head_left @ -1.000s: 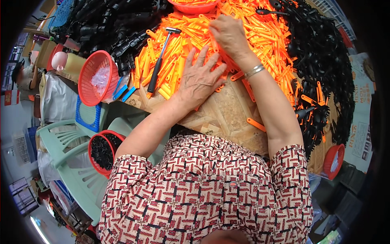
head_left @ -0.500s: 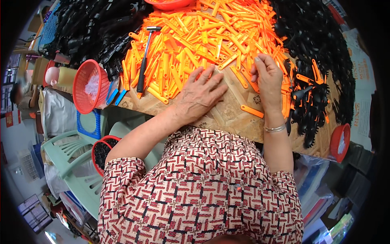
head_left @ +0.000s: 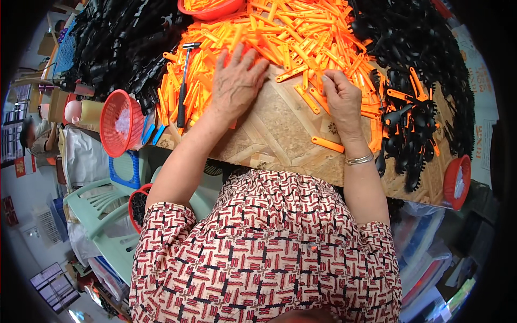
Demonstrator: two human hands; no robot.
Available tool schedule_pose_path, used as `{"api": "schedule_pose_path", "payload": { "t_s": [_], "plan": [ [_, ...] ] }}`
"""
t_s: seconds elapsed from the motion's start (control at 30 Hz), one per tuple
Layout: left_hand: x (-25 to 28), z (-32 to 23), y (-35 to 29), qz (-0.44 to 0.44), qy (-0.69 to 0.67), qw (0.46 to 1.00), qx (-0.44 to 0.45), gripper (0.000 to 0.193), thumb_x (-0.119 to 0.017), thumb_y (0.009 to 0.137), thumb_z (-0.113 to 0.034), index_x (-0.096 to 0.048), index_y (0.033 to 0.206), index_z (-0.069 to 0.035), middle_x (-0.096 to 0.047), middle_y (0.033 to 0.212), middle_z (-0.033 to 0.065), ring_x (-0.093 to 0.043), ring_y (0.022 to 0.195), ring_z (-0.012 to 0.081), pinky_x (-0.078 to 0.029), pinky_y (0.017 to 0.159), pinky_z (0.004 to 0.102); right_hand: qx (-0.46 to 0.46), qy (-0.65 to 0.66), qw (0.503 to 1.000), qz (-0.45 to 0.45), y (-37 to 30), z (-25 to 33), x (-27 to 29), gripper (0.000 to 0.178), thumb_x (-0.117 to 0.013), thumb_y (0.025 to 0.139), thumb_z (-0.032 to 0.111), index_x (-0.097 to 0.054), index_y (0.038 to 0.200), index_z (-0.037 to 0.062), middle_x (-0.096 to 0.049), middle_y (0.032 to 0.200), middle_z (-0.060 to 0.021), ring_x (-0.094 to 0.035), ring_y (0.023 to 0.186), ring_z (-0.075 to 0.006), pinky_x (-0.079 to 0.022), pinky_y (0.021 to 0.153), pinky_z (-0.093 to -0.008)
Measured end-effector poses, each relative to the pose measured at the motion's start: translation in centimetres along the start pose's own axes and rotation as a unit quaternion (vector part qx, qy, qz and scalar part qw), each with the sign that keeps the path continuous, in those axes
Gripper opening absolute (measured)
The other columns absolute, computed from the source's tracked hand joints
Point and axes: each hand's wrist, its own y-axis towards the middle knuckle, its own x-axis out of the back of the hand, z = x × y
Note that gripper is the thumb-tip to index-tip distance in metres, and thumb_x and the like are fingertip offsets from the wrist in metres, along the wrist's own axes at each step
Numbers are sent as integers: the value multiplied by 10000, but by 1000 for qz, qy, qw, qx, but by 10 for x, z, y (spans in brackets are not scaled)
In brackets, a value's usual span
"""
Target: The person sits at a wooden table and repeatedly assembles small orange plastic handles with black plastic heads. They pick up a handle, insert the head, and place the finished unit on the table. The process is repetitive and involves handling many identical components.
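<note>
My left hand (head_left: 236, 83) lies with fingers spread on a big heap of orange plastic strips (head_left: 301, 37), each long and narrow with holes at the ends. Curled fingers, with the thumb against the forefinger, close my right hand (head_left: 344, 102) over the heap's right edge; whatever it holds, if anything, is hidden. One loose orange strip (head_left: 327, 144) rests on the table by the right wrist. A hammer (head_left: 184, 81) with a black grip leans on the strips left of my left hand.
Black plastic parts are heaped at the far left (head_left: 124, 43) and right (head_left: 409, 48). Black pieces with orange strips (head_left: 412, 129) lie right of my right hand. Red baskets stand at the left (head_left: 102, 129) and right (head_left: 447, 183) table edges; a red bowl (head_left: 215, 13) sits at the back.
My left hand has moved forward and left, pushing strips away and baring more tabletop before me. My right hand stays closed near the same spot.
</note>
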Motion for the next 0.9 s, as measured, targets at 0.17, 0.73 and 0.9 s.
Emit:
{"api": "schedule_pose_path", "payload": {
  "t_s": [0.17,0.73,0.9],
  "plan": [
    [-11,25,28,-18,52,998,33,306,-649,953,-359,-686,1220,-213,-610,1368,68,-469,1397,343,-358,1100,577,7,-3,1000,-2,0,4,-2,144,-668,976,152,-706,1028,23,-630,653,-104,-603,575,-146,-470,567,-310],
    [8,4,48,-73,90,989,91,335,-750,863,-458,-756,1079,-202,-675,1161,20,-565,1139,269,-377,929,501,-1,-15,1000,-9,0,-2,-4,162,-670,978,165,-708,1042,21,-624,642,-115,-620,581,-168,-480,576,-313],
    [-10,-16,60,-29,54,991,123,264,-743,849,-374,-739,909,-117,-682,932,60,-601,999,272,-409,824,483,10,16,1000,-12,0,-5,-2,160,-670,989,134,-714,1062,-3,-605,633,-37,-553,579,-73,-449,554,-260]
  ]
}}
